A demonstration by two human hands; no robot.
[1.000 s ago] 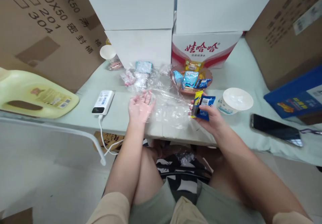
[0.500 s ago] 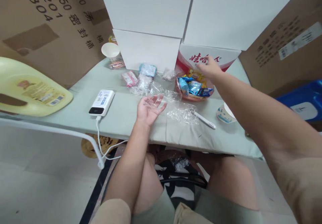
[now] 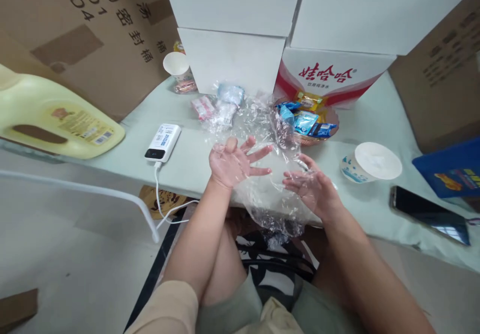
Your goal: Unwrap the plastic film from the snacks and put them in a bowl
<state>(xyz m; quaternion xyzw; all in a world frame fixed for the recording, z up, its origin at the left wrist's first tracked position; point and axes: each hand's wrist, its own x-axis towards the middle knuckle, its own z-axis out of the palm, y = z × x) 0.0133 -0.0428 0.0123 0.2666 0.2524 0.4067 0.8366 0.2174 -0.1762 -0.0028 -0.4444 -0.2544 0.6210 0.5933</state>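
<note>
A large crinkled sheet of clear plastic film (image 3: 258, 129) spreads between and around my hands, from the small packets down over the table's front edge. My left hand (image 3: 236, 161) is palm up with its fingers spread, and the film lies against it. Facing it, my right hand (image 3: 313, 186) has its fingers apart and touches the film's right side. Behind the film are a pink-and-white packet (image 3: 203, 108) and a light blue packet (image 3: 230, 94). A basket (image 3: 332, 116) of wrapped snacks (image 3: 305, 121) stands beyond my right hand.
A white power bank (image 3: 164, 141) with a cable and a yellow jug (image 3: 71, 119) are at left. A paper cup (image 3: 177, 66) stands behind. To the right are a paper bowl (image 3: 371, 161), a phone (image 3: 429, 214) and a blue container (image 3: 450, 169). White boxes (image 3: 230, 61) line the back.
My right hand has come down from above the basket to face my left hand. The clear film now spreads wider across the table front. The view has shifted, showing the phone.
</note>
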